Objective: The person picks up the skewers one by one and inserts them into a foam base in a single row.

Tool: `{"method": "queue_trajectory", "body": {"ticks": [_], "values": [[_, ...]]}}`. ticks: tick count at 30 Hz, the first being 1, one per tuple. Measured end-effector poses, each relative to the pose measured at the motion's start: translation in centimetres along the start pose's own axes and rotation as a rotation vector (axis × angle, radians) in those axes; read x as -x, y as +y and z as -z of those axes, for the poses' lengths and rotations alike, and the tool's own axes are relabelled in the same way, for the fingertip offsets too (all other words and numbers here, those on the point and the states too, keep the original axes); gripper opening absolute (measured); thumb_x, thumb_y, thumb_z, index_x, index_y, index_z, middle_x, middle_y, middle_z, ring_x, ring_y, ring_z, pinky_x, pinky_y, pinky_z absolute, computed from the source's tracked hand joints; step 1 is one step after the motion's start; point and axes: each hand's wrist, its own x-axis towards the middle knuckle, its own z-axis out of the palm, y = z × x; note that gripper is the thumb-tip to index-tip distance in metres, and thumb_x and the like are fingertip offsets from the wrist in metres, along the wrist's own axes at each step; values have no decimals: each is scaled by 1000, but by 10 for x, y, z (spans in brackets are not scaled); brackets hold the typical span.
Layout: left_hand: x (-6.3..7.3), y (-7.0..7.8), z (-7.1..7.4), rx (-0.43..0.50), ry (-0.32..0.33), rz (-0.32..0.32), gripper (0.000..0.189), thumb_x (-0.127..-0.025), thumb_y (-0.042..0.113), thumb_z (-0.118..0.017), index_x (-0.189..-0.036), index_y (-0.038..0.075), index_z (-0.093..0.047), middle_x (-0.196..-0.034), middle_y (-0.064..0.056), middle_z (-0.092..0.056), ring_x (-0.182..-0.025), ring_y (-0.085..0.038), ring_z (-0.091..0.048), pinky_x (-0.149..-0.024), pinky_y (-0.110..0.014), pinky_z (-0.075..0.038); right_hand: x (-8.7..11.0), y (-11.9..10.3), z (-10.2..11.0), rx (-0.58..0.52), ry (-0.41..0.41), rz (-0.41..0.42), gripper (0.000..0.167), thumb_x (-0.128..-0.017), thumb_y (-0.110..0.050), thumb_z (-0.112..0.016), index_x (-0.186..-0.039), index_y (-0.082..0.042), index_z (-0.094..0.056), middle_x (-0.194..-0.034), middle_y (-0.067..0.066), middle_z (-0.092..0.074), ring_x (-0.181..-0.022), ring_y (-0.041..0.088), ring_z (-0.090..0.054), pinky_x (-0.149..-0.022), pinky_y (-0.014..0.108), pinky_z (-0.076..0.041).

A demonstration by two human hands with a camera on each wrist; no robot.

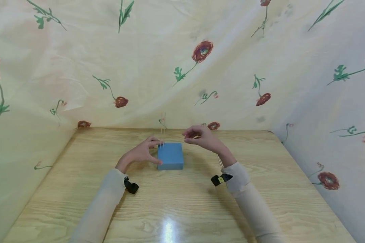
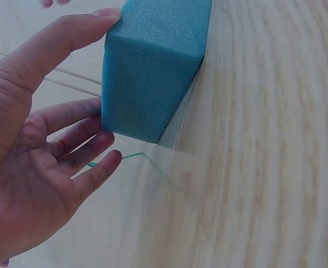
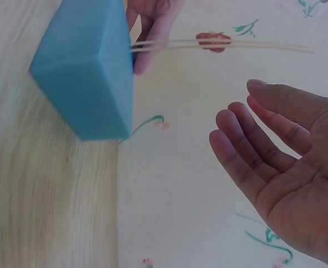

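A blue foam block (image 1: 170, 153) lies on the wooden table. Two thin wooden sticks (image 1: 163, 126) stand upright from its far left part. At the block's left side, my left hand (image 1: 141, 152) spreads its thumb and fingers. The thumb tip (image 2: 112, 15) touches the near left corner, and the fingertips rest along the upper edge farther back, close to the sticks. To the right, my right hand (image 1: 203, 137) is raised above the table, apart from the block. In the right wrist view its fingers (image 3: 239, 151) bend loosely with nothing in them.
More thin sticks (image 1: 220, 161) show beside the right wrist, partly hidden by the arm. A flower-patterned cloth (image 1: 152, 67) hangs behind the wooden table (image 1: 170, 199) and along both sides. Each wrist wears a small black camera (image 1: 130, 186).
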Motion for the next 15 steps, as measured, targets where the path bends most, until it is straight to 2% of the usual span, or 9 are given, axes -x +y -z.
{"method": "queue_trajectory", "body": {"ticks": [9, 15], "values": [[4, 1, -1, -8, -5, -27, 90, -85, 30, -86, -158, 7, -39, -148, -17, -35, -134, -37, -41, -109, -60, -39, 38, 21, 24, 63, 1, -79, 23, -98, -11, -69, -121, -7, -71, -106, 12, -72, -98, 20, -68, -84, 26, -55], [5, 1, 0, -7, -18, -24, 92, -84, 33, -86, -159, 9, -38, -148, -17, -34, -136, -37, -40, -109, -60, -38, 58, 37, 37, 141, -10, -117, 23, -97, -8, -69, -119, -1, -71, -103, 13, -73, -94, 20, -68, -82, 25, -55]]}}
